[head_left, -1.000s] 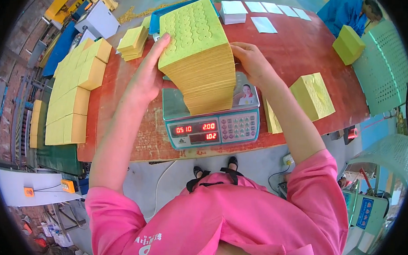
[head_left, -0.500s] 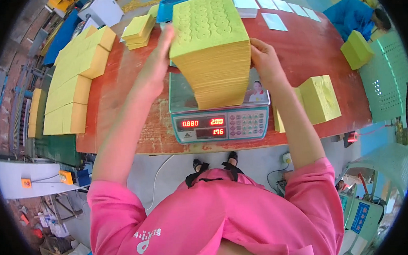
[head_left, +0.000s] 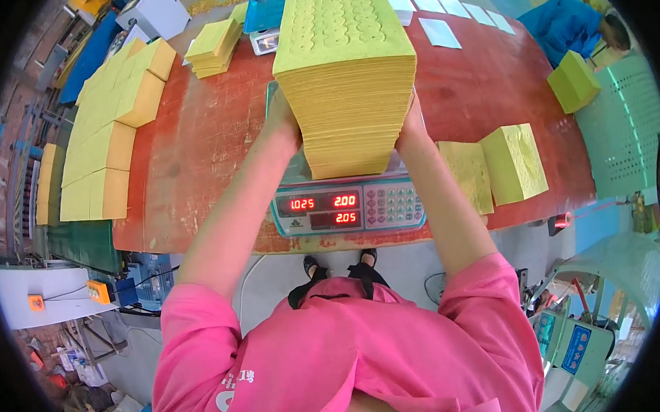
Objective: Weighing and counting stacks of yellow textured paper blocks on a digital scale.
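Observation:
A tall stack of yellow paper sheets (head_left: 348, 80) with embossed round marks on its top sheet stands on a grey electronic scale (head_left: 348, 207) with red lit digits. My left hand (head_left: 282, 123) presses against the stack's left side near its base. On the opposite side my right hand (head_left: 412, 123) holds the lower right edge. Both pink-sleeved forearms reach up from the lower edge. The fingers of each hand are partly hidden behind the stack.
The scale sits at the front edge of a red-brown table (head_left: 202, 149). Two smaller yellow stacks (head_left: 496, 165) lie to the right, a long row of yellow stacks (head_left: 109, 120) to the left. A person in blue (head_left: 569, 22) works at the far right. White sheets (head_left: 439, 10) lie at the back.
The camera has moved closer and the stack now fills more of the view. Both hands slid down the stack's sides toward its base. The scale's digits have changed.

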`<action>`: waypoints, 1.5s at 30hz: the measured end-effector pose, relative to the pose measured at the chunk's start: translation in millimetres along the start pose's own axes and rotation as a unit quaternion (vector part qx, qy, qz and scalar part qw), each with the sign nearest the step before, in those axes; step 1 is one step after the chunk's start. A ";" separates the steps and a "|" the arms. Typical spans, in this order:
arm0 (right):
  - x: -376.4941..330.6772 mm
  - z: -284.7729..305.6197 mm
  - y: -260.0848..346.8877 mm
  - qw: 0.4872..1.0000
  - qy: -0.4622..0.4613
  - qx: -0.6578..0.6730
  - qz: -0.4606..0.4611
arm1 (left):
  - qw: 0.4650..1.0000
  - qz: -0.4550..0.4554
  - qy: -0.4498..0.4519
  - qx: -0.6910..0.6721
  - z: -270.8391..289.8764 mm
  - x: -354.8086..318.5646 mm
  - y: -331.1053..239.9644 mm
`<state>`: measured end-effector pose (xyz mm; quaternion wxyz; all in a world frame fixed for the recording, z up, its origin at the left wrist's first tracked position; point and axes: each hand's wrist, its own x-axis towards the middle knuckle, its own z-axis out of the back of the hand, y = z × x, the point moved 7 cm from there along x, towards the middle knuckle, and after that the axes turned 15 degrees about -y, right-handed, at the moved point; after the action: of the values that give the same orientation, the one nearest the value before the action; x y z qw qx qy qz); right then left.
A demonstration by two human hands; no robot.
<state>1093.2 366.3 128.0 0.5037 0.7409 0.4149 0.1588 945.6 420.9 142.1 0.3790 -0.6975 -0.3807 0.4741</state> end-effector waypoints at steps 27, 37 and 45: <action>-276.3 72.1 -194.5 0.984 -0.093 -0.030 -0.147 | 0.959 0.163 -0.054 0.224 346.2 -179.2 222.1; -280.2 72.3 -209.9 0.980 -0.120 -0.030 -0.153 | 0.968 0.123 -0.070 0.206 339.5 -170.2 209.0; -271.8 86.4 -199.4 0.981 -0.014 -0.063 -0.182 | 0.961 -0.047 -0.022 0.271 236.5 -168.9 124.3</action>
<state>894.5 132.2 -35.8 0.5752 0.6220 0.5253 0.0797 698.2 257.6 32.3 0.5668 -0.5395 -0.2789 0.5566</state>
